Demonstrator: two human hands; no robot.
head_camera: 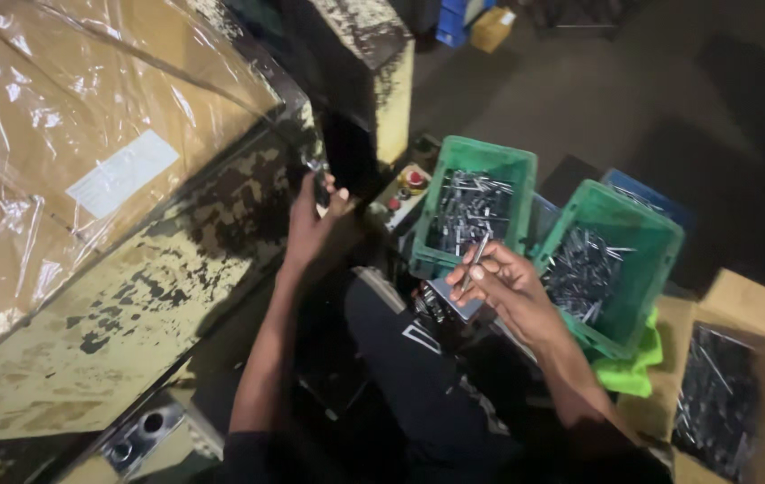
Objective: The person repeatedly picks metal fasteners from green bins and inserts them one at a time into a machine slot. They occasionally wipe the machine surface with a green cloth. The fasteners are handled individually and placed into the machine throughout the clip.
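Dim workshop floor, worn yellow-painted machine body (131, 305) on the left under plastic-wrapped cardboard (69, 134). Right hand (506, 285) pinches one thin silver metal pin (475, 260) between thumb and fingertips, held just above the near corner of the left green plastic crate (476, 208). Left hand (315, 229) is up at the dark slot of the machine, fingers closed round a small dark part (320, 190) — can't tell exactly what it is. Outward from there: a red push button (414, 179) on the panel beside the crate, a second green plastic crate (611, 260) to the right, both well filled with the same pins. Far right, an open cardboard box (723, 394) holds more; a green cloth (635, 367) is tucked under the crate. Judging by stock — plenty still waiting in the crates, one pin in hand, not yet at the machine.
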